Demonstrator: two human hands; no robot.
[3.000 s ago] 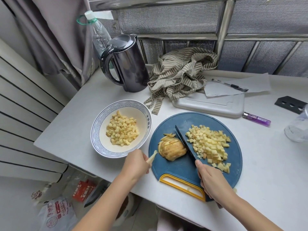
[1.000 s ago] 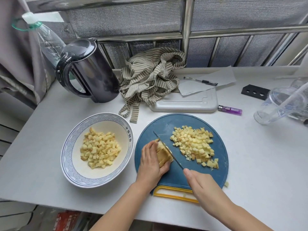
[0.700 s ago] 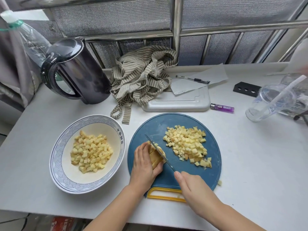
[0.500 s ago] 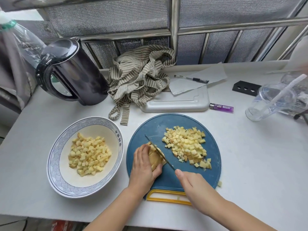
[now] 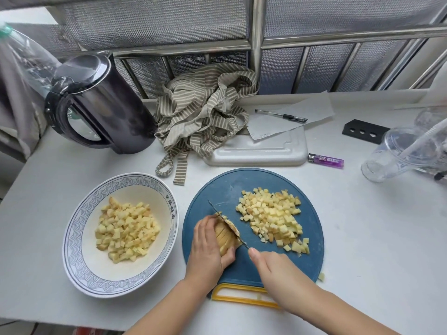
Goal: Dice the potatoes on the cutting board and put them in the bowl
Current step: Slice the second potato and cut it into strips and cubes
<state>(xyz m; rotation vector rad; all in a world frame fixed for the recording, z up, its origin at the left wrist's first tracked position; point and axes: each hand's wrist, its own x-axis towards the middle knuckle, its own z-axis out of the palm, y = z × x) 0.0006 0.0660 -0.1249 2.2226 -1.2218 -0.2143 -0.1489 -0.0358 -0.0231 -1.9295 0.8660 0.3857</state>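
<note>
A round blue cutting board with a yellow handle lies in front of me. On its left part sits a sliced potato piece, which my left hand grips from the left. My right hand holds a dark knife, its blade lying along the right side of the potato piece. A pile of potato dice covers the board's right part. Left of the board stands a white bowl with a blue patterned rim, holding more dice.
A dark kettle stands at the back left, a striped cloth behind the board. A white board, paper with a pen, a purple lighter and a clear plastic cup lie to the right. The table's front edge runs under my forearms.
Three seconds ago my left hand was off the potato, near the board's edge; it now grips the piece, and the knife has moved from the dice pile onto the potato.
</note>
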